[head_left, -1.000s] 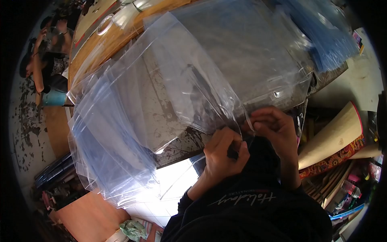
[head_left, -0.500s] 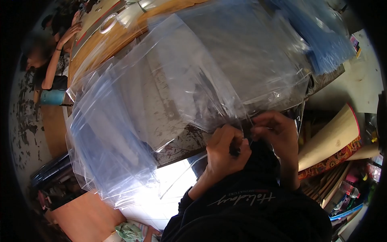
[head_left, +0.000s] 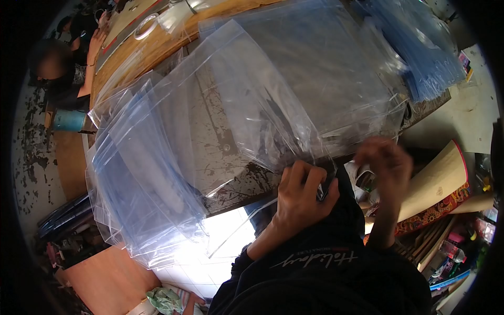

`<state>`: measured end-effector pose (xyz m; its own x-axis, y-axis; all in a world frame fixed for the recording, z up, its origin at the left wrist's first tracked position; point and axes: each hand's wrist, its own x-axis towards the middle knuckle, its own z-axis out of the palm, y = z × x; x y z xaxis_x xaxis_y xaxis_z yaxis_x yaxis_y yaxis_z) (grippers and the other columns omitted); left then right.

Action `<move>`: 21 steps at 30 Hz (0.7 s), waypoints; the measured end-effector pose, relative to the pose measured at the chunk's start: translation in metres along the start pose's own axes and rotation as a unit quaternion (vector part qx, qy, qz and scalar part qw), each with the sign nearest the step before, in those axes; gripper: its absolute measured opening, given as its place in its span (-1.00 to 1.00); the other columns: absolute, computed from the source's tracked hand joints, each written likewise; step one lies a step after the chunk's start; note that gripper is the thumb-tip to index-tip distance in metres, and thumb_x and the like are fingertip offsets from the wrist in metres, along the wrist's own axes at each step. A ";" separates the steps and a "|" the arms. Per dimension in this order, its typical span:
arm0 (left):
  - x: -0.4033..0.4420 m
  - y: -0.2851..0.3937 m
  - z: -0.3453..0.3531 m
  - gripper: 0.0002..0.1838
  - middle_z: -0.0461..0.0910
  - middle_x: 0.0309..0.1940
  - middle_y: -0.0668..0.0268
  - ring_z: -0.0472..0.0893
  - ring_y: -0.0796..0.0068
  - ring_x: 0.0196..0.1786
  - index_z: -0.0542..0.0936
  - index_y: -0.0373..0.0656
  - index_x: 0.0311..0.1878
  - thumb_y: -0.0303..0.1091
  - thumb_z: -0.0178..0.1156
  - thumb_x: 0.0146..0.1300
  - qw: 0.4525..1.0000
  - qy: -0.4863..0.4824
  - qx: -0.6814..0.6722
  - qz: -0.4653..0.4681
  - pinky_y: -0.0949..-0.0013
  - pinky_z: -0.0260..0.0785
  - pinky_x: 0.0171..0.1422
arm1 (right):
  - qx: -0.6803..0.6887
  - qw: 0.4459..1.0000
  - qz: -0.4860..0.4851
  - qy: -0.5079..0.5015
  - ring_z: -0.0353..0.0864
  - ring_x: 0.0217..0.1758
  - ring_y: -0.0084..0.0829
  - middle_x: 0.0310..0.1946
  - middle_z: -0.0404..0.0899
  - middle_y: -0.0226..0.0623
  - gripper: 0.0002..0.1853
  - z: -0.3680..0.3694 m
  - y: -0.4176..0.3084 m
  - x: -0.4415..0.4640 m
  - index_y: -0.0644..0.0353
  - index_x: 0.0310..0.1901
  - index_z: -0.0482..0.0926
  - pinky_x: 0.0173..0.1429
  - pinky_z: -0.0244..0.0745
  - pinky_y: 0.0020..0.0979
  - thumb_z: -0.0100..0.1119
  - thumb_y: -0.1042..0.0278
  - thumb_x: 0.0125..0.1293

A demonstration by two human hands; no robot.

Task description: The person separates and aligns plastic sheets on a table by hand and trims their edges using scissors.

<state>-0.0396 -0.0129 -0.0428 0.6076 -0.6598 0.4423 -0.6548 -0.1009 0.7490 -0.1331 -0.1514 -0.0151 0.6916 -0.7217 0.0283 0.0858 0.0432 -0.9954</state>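
Observation:
My left hand [head_left: 303,195] is at the near edge of the table, its fingers curled on the corner of a clear plastic sheet [head_left: 262,97]. A small dark, shiny thing shows between its thumb and fingers; I cannot make out what it is. To the right, my right hand [head_left: 387,164] is raised apart from the sheet and smeared by motion, so its fingers are unclear. A pile of bluish clear plastic sheets [head_left: 142,173] hangs over the table's near edge at the left. Larger clear sheets [head_left: 325,68] lie flat beyond my hands.
Bluish plastic [head_left: 420,52] is heaped at the far right of the worn table [head_left: 210,142]. A roll of tape [head_left: 146,26] lies at the back left. Rolled flooring [head_left: 436,184] leans at the right. Another person [head_left: 65,89] sits at the far left.
My right hand has moved right, away from my left hand and the sheet's corner. My left hand has shifted slightly right. The other person's arm at the left has moved up.

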 end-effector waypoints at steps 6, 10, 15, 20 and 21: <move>0.001 -0.002 0.002 -0.76 0.35 -0.50 0.24 0.42 0.37 -0.51 0.43 -0.22 -0.44 -0.47 0.33 -0.16 1.000 0.005 0.020 0.023 0.38 0.26 -0.47 | -0.475 0.835 -0.205 0.187 0.55 -0.17 -0.35 -0.22 0.53 -0.19 -0.77 -0.076 -0.008 0.068 0.30 -0.04 0.45 -0.02 0.42 -0.36 -0.04 0.56 0.26; 0.001 0.001 0.001 -0.72 0.34 -0.47 0.24 0.40 0.35 -0.49 0.43 -0.21 -0.42 -0.43 0.37 -0.16 0.999 -0.005 0.039 0.017 0.34 0.25 -0.44 | -0.629 0.750 -0.199 0.047 0.52 -0.13 -0.15 -0.12 0.45 -0.10 -0.66 -0.105 0.008 0.087 0.23 0.02 0.43 -0.01 0.40 -0.29 0.02 0.60 0.16; 0.000 0.002 0.002 -0.72 0.34 -0.41 0.24 0.41 0.32 -0.41 0.45 -0.20 -0.36 -0.43 0.36 -0.12 0.997 -0.053 0.055 0.006 0.26 0.26 -0.33 | -0.640 0.737 -0.207 0.066 0.50 -0.14 -0.12 -0.15 0.43 -0.06 -0.63 -0.099 0.008 0.079 0.28 0.01 0.41 -0.06 0.39 -0.27 0.05 0.62 0.11; 0.003 0.009 -0.003 -0.73 0.34 -0.37 0.25 0.42 0.31 -0.32 0.48 -0.20 -0.29 -0.49 0.32 -0.09 0.993 -0.096 0.076 -0.008 0.23 0.32 -0.28 | -0.603 0.779 -0.164 0.042 0.52 -0.20 -0.14 -0.22 0.46 -0.08 -0.59 -0.089 -0.001 0.070 0.28 0.03 0.41 -0.15 0.41 -0.29 0.07 0.60 0.07; 0.003 0.011 -0.004 -0.73 0.36 -0.37 0.24 0.45 0.31 -0.33 0.48 -0.20 -0.29 -0.49 0.32 -0.10 0.994 -0.084 0.075 -0.013 0.25 0.35 -0.30 | -0.626 0.762 -0.162 0.033 0.53 -0.26 -0.18 -0.27 0.47 -0.09 -0.58 -0.089 -0.003 0.069 0.27 0.05 0.40 -0.18 0.41 -0.33 0.06 0.58 0.09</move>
<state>-0.0436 -0.0131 -0.0315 0.5495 -0.7693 0.3259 -0.7079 -0.2214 0.6708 -0.1494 -0.2633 -0.0186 0.7390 -0.5886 0.3277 -0.5345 -0.8084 -0.2466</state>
